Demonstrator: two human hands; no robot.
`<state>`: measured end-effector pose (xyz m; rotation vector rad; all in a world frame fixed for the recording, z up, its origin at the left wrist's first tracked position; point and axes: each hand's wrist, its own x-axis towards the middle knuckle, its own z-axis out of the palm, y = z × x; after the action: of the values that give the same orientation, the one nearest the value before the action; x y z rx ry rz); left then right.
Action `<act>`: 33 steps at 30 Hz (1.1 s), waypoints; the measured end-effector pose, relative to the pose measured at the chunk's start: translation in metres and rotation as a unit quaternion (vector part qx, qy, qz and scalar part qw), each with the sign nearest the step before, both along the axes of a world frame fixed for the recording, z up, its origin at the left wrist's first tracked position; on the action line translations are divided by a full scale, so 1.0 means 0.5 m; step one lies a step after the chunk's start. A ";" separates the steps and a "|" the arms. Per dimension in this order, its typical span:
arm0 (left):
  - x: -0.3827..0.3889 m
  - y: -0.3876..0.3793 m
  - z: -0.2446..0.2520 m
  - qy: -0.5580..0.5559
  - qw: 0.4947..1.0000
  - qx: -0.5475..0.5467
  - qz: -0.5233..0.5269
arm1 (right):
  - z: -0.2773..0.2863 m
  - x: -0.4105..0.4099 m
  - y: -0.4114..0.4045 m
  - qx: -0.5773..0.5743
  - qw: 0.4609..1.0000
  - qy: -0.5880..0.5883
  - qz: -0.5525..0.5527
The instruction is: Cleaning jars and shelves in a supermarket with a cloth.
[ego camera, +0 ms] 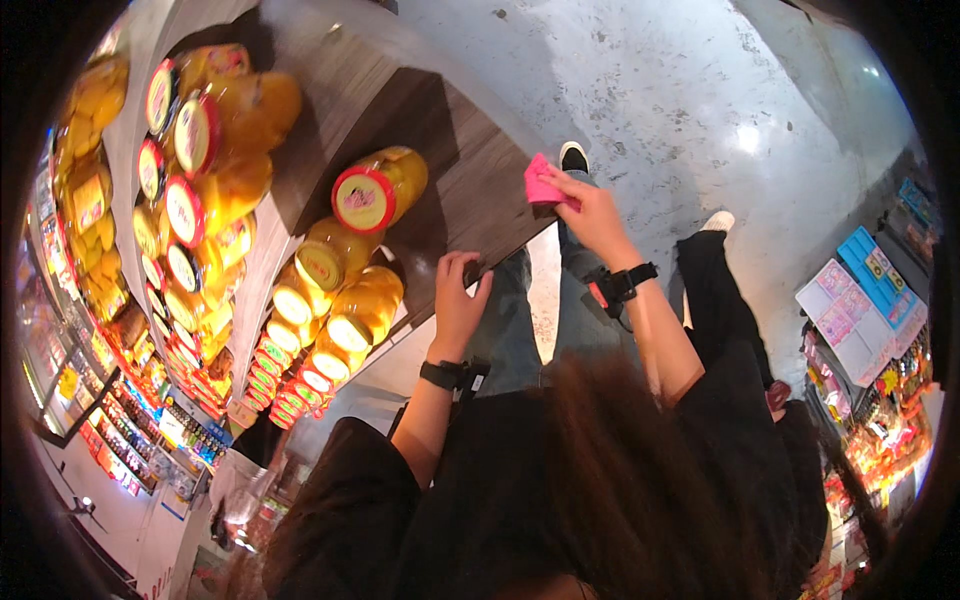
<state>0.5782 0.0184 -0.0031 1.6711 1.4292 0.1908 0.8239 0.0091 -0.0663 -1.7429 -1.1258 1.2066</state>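
Note:
My right hand [592, 217] grips a folded pink cloth [543, 182] at the corner of a dark wood-grain shelf [480, 142]. Lower on the same shelf, along its front edge, my left hand [457, 296] rests with fingers spread and nothing in it. A glass jar of yellow fruit with a red-rimmed lid [364, 199] stands on the board, left of both hands. Behind it, more fruit jars with gold lids [320, 265] run in rows along the shelf. Black bands circle both my wrists.
An upper shelf carries several large fruit jars [196, 135] at the left. Another person's leg in black trousers [720, 300] is close on my right. A display stand with a white and blue tray [855, 307] is at the far right, across the concrete floor [660, 90].

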 end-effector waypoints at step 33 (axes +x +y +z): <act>0.051 -0.028 -0.050 0.130 0.985 -0.011 0.116 | -0.206 -0.084 0.451 0.079 0.937 0.335 0.062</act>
<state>0.6036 0.0043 -0.0283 1.5504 1.8165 0.0882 0.7819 0.2344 -0.1696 -1.0156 -0.8837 1.5732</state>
